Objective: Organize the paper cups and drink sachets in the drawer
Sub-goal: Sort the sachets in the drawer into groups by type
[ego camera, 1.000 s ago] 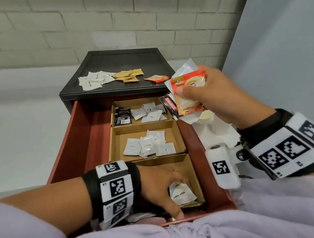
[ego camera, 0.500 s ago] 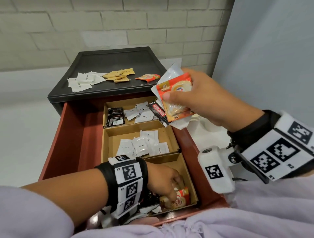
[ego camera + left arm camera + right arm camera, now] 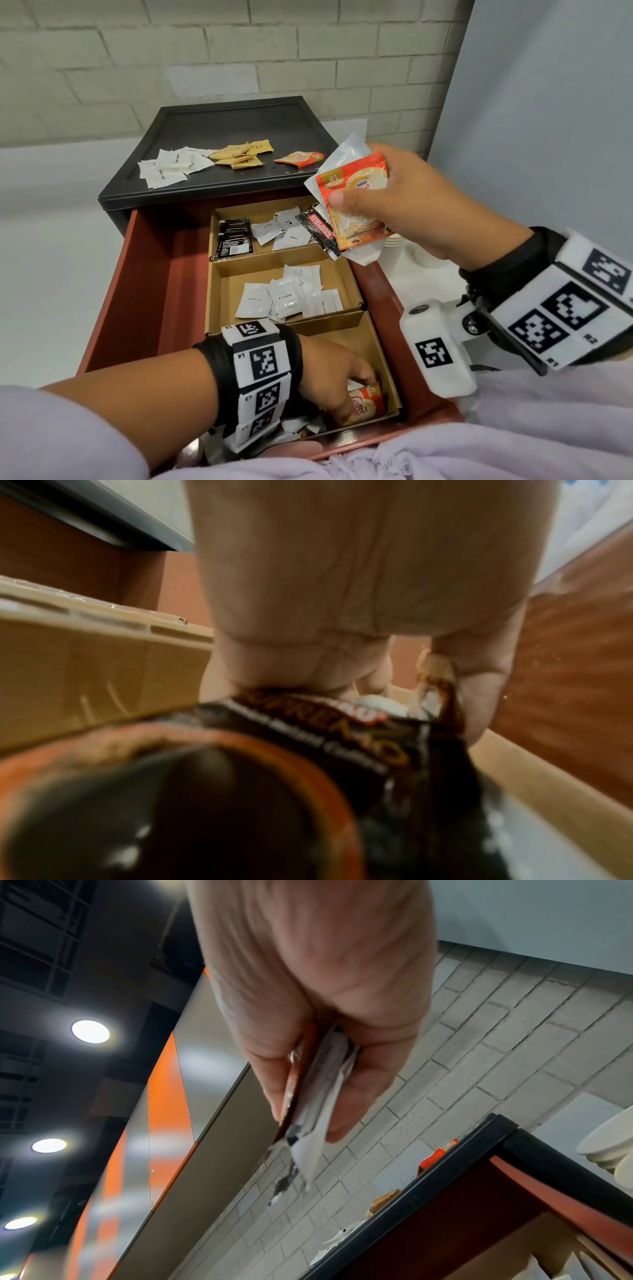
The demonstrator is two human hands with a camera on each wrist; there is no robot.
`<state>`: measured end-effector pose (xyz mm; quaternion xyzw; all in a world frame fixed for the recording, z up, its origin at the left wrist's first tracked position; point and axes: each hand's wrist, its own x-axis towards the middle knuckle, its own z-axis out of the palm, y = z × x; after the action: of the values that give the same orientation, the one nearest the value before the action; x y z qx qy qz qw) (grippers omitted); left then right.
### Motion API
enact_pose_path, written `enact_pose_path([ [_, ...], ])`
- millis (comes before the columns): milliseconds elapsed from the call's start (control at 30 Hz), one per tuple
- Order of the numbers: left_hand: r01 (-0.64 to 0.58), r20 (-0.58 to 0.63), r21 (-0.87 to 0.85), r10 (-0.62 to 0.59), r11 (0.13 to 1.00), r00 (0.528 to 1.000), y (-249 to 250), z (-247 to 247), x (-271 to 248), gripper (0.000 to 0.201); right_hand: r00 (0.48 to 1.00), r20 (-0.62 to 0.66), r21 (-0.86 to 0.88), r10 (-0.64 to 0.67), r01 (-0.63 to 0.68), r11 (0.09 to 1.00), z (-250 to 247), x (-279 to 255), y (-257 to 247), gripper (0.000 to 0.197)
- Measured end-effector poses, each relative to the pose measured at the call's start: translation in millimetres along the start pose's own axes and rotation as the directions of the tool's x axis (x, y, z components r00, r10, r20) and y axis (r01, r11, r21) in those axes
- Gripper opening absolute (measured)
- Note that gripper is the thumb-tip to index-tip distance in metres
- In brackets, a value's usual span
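Note:
My right hand (image 3: 359, 202) is raised over the drawer's right edge and pinches a fanned bundle of sachets (image 3: 356, 212): an orange creamer one in front, white ones and a black Kopiko one behind. The right wrist view shows that bundle (image 3: 311, 1096) edge-on between thumb and fingers. My left hand (image 3: 346, 394) reaches into the nearest cardboard compartment (image 3: 383, 359), fingers curled on an orange Coffee-mate sachet (image 3: 366, 402). In the left wrist view its thumb and fingers pinch that sachet's edge (image 3: 436, 680), above a black sachet (image 3: 325, 737). Paper cups (image 3: 399, 241) peek out beyond the right hand.
The red drawer (image 3: 147, 274) is pulled out. White Cream sachets (image 3: 284, 298) fill the middle compartment; black (image 3: 234, 240) and white sachets (image 3: 281, 229) the far one. On the black cabinet top (image 3: 233, 126) lie white (image 3: 171, 166), yellow (image 3: 241, 156) and orange sachets (image 3: 299, 158).
My left hand has gone from a white sugar sachet to the orange Coffee-mate sachet in the nearest compartment. The right hand still holds its bundle in about the same place.

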<state>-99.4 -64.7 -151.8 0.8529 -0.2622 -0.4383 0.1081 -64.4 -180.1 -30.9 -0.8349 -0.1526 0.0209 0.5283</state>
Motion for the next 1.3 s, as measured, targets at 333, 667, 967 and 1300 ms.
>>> enact_pose_path([
  [333,-0.281,-0.405,-0.718,-0.054,0.637,0.913,-33.9,-30.8,-26.9,0.009,1.0,0.002,0.043,-0.027,0.026,0.999,-4.2,1.7,5.0,0.028],
  [667,-0.578,-0.584,-0.808,-0.024,0.113,0.811,-53.7,-58.2,-76.7,0.049,0.985,0.17,0.208,0.003,-0.039,0.977,19.2,6.6,6.6,0.031],
  [967,-0.697,-0.704,-0.71,0.085,-0.098,0.705,-53.3,-56.1,-83.6,0.092,0.951,0.287,0.15,0.117,-0.165,0.975,43.5,13.6,9.2,0.045],
  [1300,-0.658,-0.689,-0.72,-0.121,0.22,0.714,-44.3,-54.8,-81.2,0.061,0.97,0.202,0.043,0.135,-0.146,0.988,36.7,16.2,14.0,0.037],
])
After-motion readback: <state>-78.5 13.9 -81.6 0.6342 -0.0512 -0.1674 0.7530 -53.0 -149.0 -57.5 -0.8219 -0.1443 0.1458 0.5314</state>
